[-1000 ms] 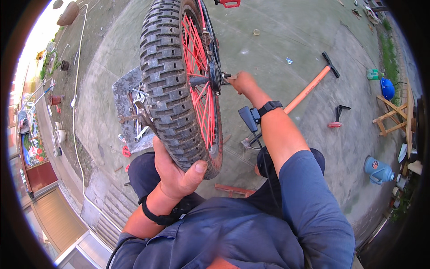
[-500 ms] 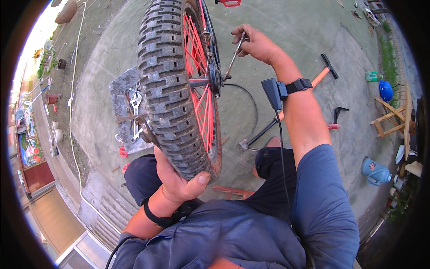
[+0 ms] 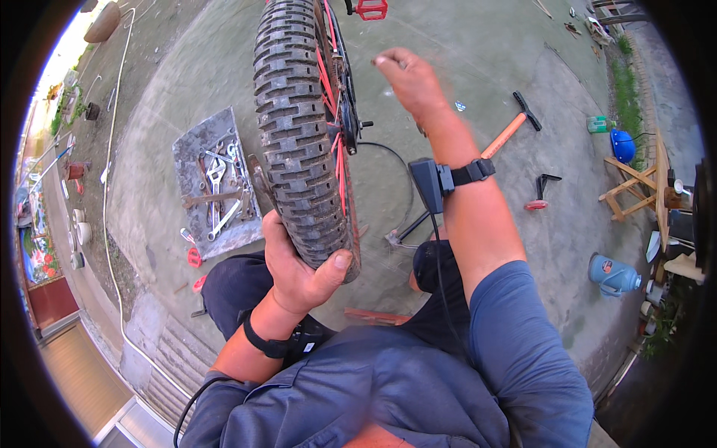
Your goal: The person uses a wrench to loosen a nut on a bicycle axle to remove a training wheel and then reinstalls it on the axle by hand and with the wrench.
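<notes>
A bicycle wheel [image 3: 299, 149] with a chunky black tyre and red spokes stands upright in front of me. My left hand [image 3: 297, 270] grips the tyre at its near end, thumb on the right side and fingers on the left. My right hand [image 3: 409, 84] is raised to the right of the wheel, apart from it. Its thumb and fingers are pinched together; a tiny dark bit shows at the tips, too small to name. The bare threaded end of the axle [image 3: 366, 124] sticks out of the hub toward that hand.
A grey metal tray [image 3: 240, 142] of several spanners lies left of the wheel. A red pedal [image 3: 371, 9] is at the top. To the right are an orange tube with a black crosspiece [image 3: 505, 134], a blue flask [image 3: 612, 274], a blue helmet [image 3: 623, 146] and a wooden frame [image 3: 631, 183].
My right hand has come away from the axle, and the metal tool it held there no longer shows. The wheel has shifted slightly right in view, uncovering more of the tray.
</notes>
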`<state>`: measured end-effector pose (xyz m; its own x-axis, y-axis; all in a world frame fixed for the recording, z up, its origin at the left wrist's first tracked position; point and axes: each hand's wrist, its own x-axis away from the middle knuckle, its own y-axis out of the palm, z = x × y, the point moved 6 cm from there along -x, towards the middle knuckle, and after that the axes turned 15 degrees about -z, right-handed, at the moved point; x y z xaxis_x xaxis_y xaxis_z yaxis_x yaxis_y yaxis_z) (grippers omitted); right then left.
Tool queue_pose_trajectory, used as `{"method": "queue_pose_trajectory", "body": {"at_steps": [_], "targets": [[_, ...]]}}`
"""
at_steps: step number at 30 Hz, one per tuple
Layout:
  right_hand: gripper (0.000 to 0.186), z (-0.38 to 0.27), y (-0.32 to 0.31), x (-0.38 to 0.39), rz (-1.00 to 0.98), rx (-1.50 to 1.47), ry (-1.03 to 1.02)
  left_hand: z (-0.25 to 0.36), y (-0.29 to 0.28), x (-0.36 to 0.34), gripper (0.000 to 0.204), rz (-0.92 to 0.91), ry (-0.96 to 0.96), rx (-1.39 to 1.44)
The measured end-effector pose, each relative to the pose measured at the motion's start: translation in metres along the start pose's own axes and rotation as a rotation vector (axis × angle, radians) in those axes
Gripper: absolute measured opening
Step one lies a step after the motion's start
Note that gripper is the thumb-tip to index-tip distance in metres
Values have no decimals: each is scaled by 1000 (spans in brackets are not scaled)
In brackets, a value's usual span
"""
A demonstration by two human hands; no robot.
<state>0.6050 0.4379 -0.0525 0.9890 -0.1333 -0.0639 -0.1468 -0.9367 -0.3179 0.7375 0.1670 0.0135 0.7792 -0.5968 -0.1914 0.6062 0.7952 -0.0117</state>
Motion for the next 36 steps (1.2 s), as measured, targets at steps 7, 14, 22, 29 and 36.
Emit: {"method": "queue_pose_trajectory", "body": {"at_steps": [7,14,22,29,36], "targets": [[45,76,46,46,-260,55,382,-2,-2,0,74,15,20,-115],[39,70,61,57,-268,-196,491,3,-1,1,75,7,-24,-87],[38,70,61,56,-280,-239,473,0,-2,1,73,16,19,-88],[36,69,60,56,-287,-267,480,1,-2,1,71,-2,-10,-56],[34,67,60,55,-304,-253,500,3,1,-1,72,37,-5,0]]}}
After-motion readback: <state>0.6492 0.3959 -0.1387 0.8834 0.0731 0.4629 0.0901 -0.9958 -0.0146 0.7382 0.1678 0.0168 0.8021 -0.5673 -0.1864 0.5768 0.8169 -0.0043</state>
